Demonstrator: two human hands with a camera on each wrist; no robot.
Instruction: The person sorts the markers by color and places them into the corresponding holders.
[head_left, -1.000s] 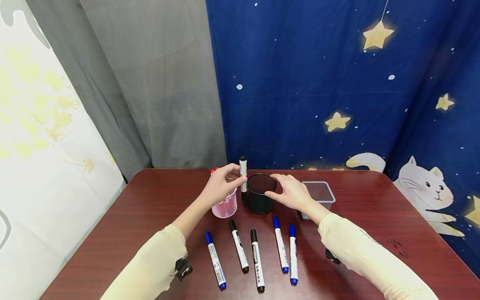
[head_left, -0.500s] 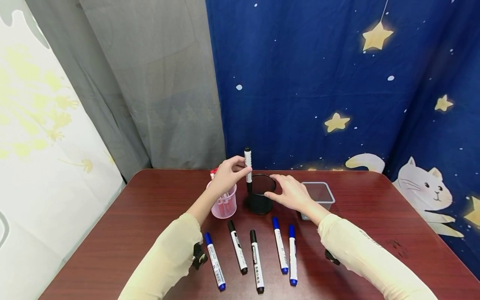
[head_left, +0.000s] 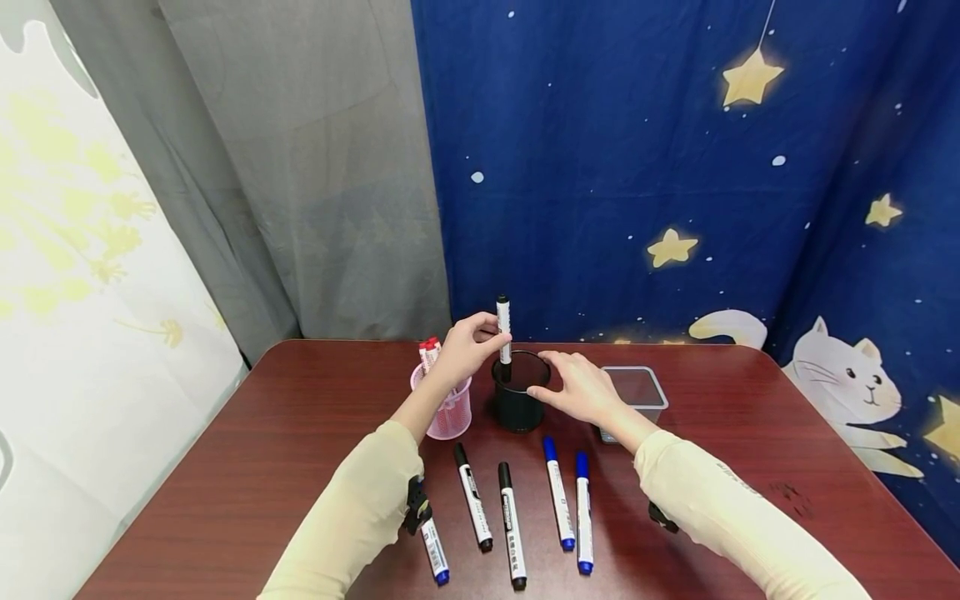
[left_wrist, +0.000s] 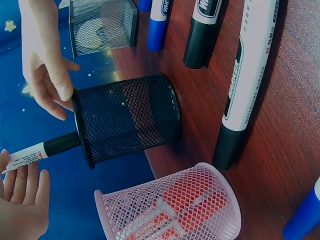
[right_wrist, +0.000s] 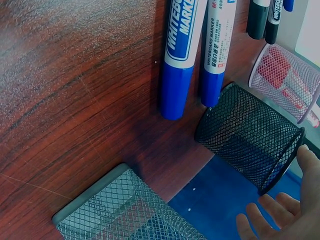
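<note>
My left hand (head_left: 472,346) pinches a black-capped whiteboard marker (head_left: 504,321) upright between thumb and fingers. Its black lower end (left_wrist: 62,144) dips just inside the mouth of a black mesh pen holder (head_left: 519,408). On the holder's right side, my right hand (head_left: 581,385) holds the rim, thumb on the near part and fingers toward the far part. To the left stands a pink mesh pen holder (head_left: 450,417) with red-capped markers (head_left: 430,350) in it, partly hidden behind my left hand and forearm.
Black markers (head_left: 472,497) and blue markers (head_left: 558,493) lie in a loose row on the brown table (head_left: 300,417) in front of the holders. Beyond my right wrist stands a rectangular mesh basket (head_left: 637,385). Curtains (head_left: 570,167) hang behind the table.
My left hand has carried the marker rightward, from between the two holders up and over the black holder's rim, and its lower end is now in the mouth. My right hand stays put.
</note>
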